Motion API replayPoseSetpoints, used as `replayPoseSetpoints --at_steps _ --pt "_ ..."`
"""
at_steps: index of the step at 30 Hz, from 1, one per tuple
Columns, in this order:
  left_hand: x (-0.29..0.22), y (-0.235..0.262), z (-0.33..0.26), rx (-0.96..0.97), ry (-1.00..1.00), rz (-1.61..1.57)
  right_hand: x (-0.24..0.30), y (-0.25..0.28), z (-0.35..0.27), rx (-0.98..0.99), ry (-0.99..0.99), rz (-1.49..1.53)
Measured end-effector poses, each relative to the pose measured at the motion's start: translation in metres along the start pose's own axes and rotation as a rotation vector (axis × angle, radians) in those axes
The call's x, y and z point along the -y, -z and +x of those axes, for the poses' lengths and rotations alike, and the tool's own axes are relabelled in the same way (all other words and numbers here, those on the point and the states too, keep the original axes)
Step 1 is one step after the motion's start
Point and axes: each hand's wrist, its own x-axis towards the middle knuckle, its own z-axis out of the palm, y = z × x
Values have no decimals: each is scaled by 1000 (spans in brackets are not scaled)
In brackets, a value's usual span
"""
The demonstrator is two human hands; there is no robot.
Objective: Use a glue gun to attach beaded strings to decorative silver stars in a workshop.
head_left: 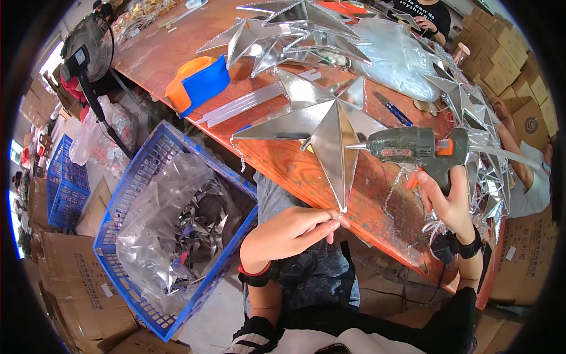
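Observation:
A large silver star point(330, 127) with creased, mirror-like faces lies at the near edge of the wooden table, one point toward me. At that point's tip, my left hand point(318, 227) is closed, thumb against fingers, pinching the tip and perhaps the end of its beaded trim. My right hand point(445, 197) grips a dark green hot glue gun point(407, 146) by its handle, a finger near the trigger. A clear glue stick point(507, 154) juts from the gun's rear. The nozzle points left and appears over or beside the star's near arm; contact cannot be told.
Finished-looking silver stars point(295, 35) pile at the back, others at right. Glue sticks point(244, 103), an orange-and-blue band point(197, 84) and blue-handled snips point(394, 110) lie on the table point(159, 59). A blue crate point(112, 268) holds silver pieces. A co-worker's arm point(510, 127) is at right.

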Motion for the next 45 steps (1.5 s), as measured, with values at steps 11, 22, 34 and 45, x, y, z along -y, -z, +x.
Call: replayPoseSetpoints --at_steps 11,22,34,45 --pt "4 0 1 -7 -4 8 -7 -1 3 -21 175 -48" --pt "-12 16 -47 -563 58 37 7 -11 43 -103 176 -88" --pt "-5 25 -68 -1302 -255 -118 9 -14 52 -71 132 -54" --pt "-21 22 -78 -1698 -555 -34 22 -13 39 -120 171 -20"
